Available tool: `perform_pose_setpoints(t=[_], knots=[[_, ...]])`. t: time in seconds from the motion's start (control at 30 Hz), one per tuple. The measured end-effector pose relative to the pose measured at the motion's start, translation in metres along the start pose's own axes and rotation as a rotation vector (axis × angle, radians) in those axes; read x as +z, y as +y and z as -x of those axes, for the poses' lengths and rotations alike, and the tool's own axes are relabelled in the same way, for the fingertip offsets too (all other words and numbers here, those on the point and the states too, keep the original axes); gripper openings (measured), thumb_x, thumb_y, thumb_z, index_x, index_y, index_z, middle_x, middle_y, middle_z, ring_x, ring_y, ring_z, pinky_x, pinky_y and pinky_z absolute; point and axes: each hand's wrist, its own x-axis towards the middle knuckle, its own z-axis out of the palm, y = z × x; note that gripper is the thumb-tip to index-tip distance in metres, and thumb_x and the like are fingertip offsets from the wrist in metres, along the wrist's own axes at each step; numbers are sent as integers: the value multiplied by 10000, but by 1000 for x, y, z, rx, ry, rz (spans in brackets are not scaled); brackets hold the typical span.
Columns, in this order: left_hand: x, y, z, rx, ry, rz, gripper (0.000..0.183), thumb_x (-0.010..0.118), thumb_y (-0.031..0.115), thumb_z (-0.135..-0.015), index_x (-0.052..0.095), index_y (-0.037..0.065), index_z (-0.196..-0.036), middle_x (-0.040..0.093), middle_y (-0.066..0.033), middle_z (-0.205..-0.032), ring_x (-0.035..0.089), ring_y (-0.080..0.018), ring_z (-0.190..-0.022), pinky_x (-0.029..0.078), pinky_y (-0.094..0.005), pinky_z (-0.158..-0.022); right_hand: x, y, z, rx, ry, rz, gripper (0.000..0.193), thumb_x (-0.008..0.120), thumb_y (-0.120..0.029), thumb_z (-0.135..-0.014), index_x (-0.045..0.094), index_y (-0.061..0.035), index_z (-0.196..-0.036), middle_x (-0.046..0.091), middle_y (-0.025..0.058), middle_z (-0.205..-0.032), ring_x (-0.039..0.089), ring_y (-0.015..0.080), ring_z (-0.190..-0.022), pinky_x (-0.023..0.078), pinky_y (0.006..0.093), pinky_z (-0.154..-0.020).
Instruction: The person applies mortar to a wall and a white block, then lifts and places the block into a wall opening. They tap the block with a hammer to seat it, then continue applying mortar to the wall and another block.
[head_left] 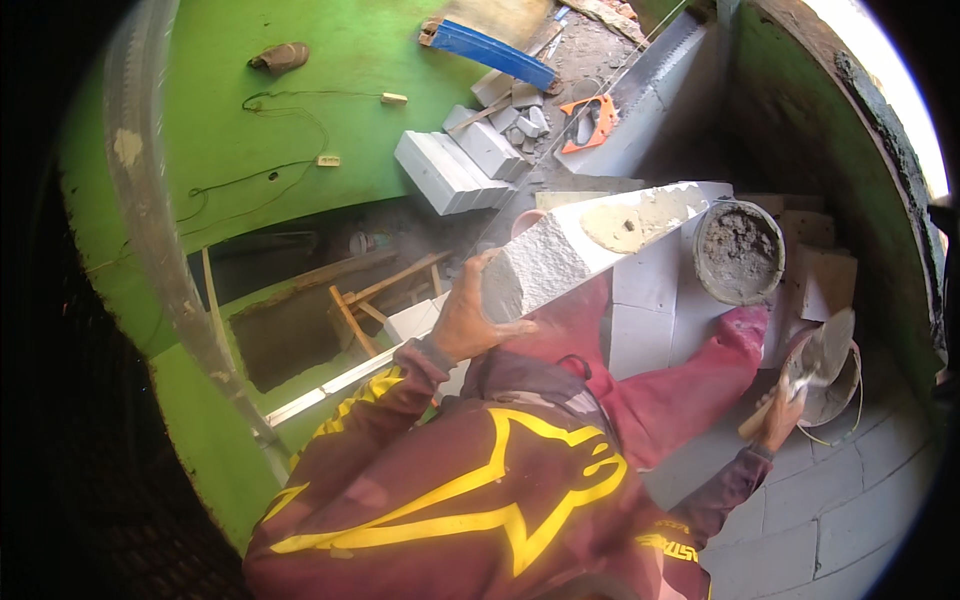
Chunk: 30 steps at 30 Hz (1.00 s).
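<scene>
My left hand grips the near end of a long white lightweight block, held up in front of me at a tilt. Its near end looks rough and broken, and a beige-grey patch of mortar covers part of its upper face. Off to the right, my right hand is closed around the handle of a trowel. The trowel's metal blade is over a bucket with a thin wire handle. Farther off stands a round bucket holding grey, lumpy mortar.
Stacked white blocks lie on the green surface, near rubble and a blue metal strip. An orange-handled saw rests against a block wall. A cap and thin cords lie farther left. Wooden framing stands below an opening.
</scene>
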Motion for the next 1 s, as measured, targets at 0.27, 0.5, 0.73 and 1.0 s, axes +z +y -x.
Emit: perform_pose_setpoints(t=[0.27,0.5,0.73,1.0], knots=[[15,4,12,-203,16,29,1152,899,195,-721,134,-39,-1549,297,-251,-1539,266,-346,-1454,193,-455,-1217,-64,130,-48,150,282,542,306,818,-225,-824,656,-1,-956,670,111,-784,637,235,-690,517,401,-680],[0,-2,-2,-110,6,210,1052,758,18,-768,87,18,-1578,309,-192,-1531,309,-300,-1408,229,-431,-1179,-108,147,-116,250,411,825,317,714,-275,-855,697,-12,-1032,705,235,-1083,671,431,-1025,536,508,-878],[1,-31,2,-162,40,115,1052,748,98,-779,80,29,-1589,316,-202,-1529,349,-309,-1376,254,-452,-1164,-101,146,-206,320,277,905,304,703,-220,-825,709,11,-1023,688,252,-1144,664,428,-1076,538,482,-925],[-14,-66,17,-309,-42,-141,1199,823,280,-847,-86,33,-1589,274,-256,-1571,370,-337,-1396,299,-457,-1181,-79,152,-193,219,152,724,381,748,-288,-830,706,34,-1027,734,198,-919,725,365,-856,586,435,-758]])
